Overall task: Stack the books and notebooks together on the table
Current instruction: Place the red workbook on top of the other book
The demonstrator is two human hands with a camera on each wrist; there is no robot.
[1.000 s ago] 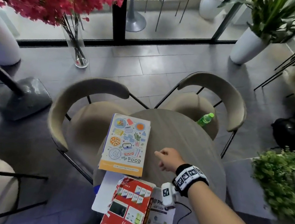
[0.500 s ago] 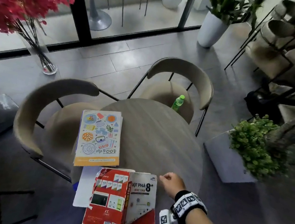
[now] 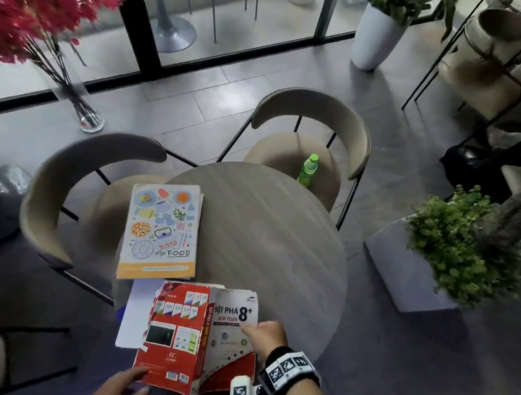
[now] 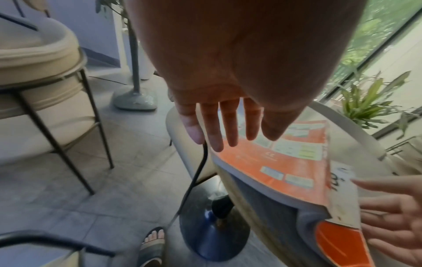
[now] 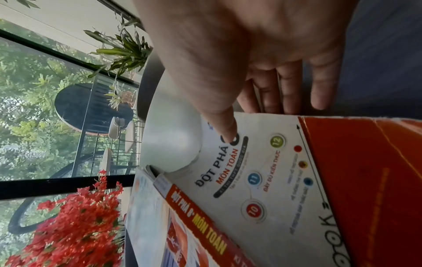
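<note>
1. Here, at the table's [image 3: 280, 235] 9 o'clock side, a notebook with food drawings and the word FOOD [image 3: 161, 230] lies flat, its left edge reaching past the round top's rim.
2. Just nearer, at about 7 o'clock, a white sheet or thin notebook [image 3: 135, 314] lies partly under the next item and hangs over the rim.
3. At 6 o'clock lies the red-and-white book [image 3: 189, 334], open face down so both covers and the spine show; its near end juts past the table edge.
4. The left hand [image 3: 118, 391] hovers at the book's near left corner, fingers straight and spread, holding nothing; the left wrist view shows the fingertips [image 4: 215, 142] over the red back cover, and whether they touch it cannot be told.
5. The right hand [image 3: 262, 337] is at the book's right edge: its thumb [image 5: 226, 130] presses on the white front cover near the printed 8, while the other fingers reach under that edge.
6. At 12 o'clock, beyond the table, a green bottle [image 3: 308, 169] stands on a chair seat [image 3: 281, 152].
</note>
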